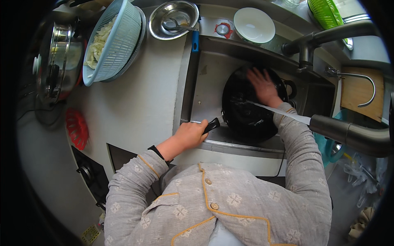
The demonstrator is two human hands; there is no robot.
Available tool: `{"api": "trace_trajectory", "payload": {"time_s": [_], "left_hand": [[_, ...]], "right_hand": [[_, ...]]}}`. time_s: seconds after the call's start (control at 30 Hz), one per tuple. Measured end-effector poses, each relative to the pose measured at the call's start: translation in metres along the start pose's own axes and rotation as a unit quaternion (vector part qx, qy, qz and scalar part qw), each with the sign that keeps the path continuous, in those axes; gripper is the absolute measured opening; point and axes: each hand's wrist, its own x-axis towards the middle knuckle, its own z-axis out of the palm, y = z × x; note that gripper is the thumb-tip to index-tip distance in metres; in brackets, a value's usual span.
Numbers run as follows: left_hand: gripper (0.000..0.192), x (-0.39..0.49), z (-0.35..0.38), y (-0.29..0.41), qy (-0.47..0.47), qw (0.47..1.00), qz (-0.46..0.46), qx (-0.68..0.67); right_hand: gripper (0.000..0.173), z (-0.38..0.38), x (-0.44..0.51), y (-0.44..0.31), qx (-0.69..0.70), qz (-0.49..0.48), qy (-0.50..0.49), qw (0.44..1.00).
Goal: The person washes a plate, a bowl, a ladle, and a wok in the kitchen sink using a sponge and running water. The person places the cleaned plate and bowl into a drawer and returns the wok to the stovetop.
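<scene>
A black wok (246, 120) sits in the stainless steel sink (207, 83), and water runs into it from the faucet spout (347, 130) at the right. My left hand (192, 133) is closed around the wok's black handle (211, 126) over the sink's front rim. Inside the wok is my right hand (263, 86), fingers spread and slightly blurred, at the upper right part of its inner surface. Whether those fingertips touch the metal cannot be told. The small loop handle (290, 89) is on the wok's far right side.
A light blue basket (120, 46) of cut leafy vegetable stands on the counter at the upper left. Behind the sink are a steel bowl (157, 23) with a spoon and a white bowl (254, 25). A red scalloped dish (76, 129) lies left; a cutting board (361, 92) is right.
</scene>
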Motion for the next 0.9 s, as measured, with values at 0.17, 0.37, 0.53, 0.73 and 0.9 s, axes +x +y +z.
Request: {"api": "trace_trajectory", "payload": {"time_s": [0.17, 0.37, 0.53, 0.73, 0.9], "left_hand": [[0.03, 0.001, 0.005, -0.001, 0.016, 1.0, 0.01, -0.009], [0.031, 0.005, 0.015, -0.011, 0.029, 0.999, 0.019, -0.002], [0.031, 0.004, 0.012, -0.007, 0.033, 0.999, 0.019, 0.002], [0.03, 0.004, 0.016, -0.007, 0.037, 0.999, 0.009, -0.002], [0.03, 0.005, 0.015, -0.008, 0.041, 0.999, 0.014, 0.006]], "right_hand": [[0.054, 0.069, -0.119, 0.026, -0.119, 0.078, -0.07, 0.987], [0.043, -0.013, -0.088, -0.084, 0.472, -0.078, -0.323, 0.817], [0.058, -0.005, 0.004, -0.029, 0.092, 0.002, -0.035, 0.995], [0.042, 0.014, -0.117, 0.003, -0.087, 0.057, -0.288, 0.952], [0.038, -0.049, -0.082, -0.082, 0.54, 0.0, -0.381, 0.75]]}}
